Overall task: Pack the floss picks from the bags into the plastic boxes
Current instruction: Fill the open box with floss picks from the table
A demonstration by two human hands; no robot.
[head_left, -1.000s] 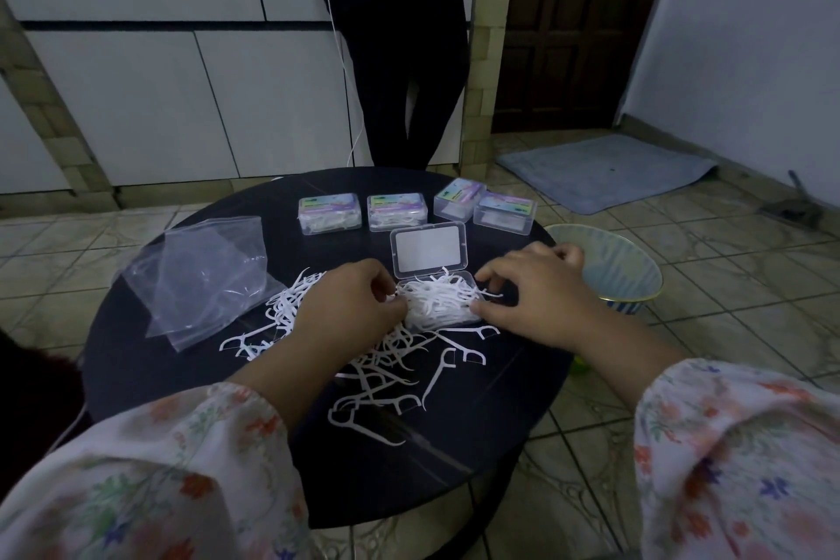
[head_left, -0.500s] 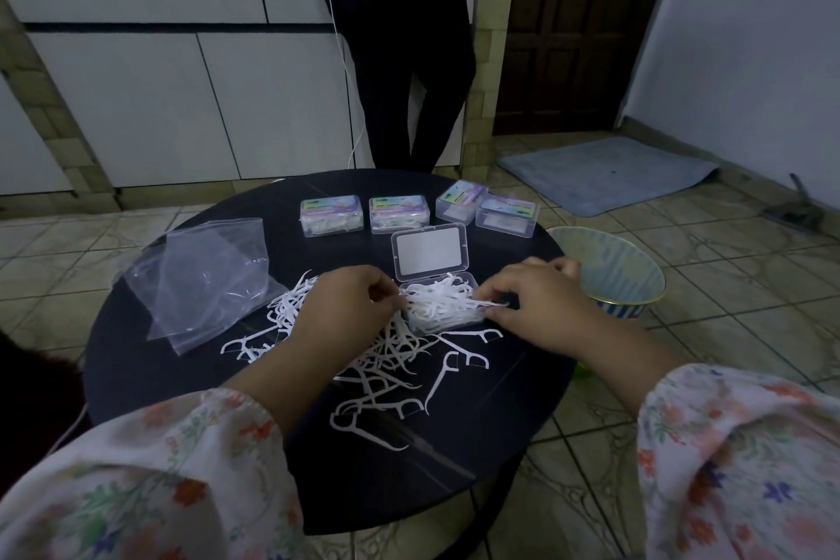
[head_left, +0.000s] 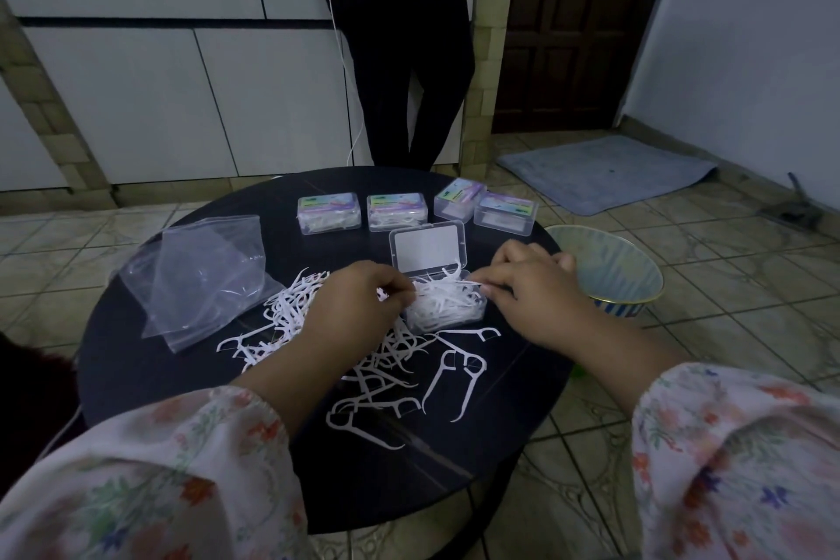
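Both hands work over the open box (head_left: 447,307) near the middle of the round black table (head_left: 150,359). Left hand (head_left: 359,309) has its fingers curled and pinches a few floss picks at the box's left edge; right hand (head_left: 529,286) pinches a single pick at the box's right rim, fingertips drawn together. Picks heap above the box's walls, and its clear lid (head_left: 427,246) stands tilted open on the far side.

Loose floss picks (head_left: 386,373) spread from under the left hand toward the near edge; the nearest ones lie well inside the rim, with bare tabletop to the near left and near right. An empty clear bag (head_left: 200,277) lies flat on the left, its corner close to the table's left edge. Four closed boxes (head_left: 329,213) line the far side, the rightmost one close to the rim. A bowl (head_left: 609,268) sits on the tiled floor just right of the table, and a standing person (head_left: 400,36) is just beyond the far edge.

Compared with half a second ago, the right hand has drawn slightly right along the box rim, and the left hand has closed in on the heap; the box, lid and bag lie as they did.
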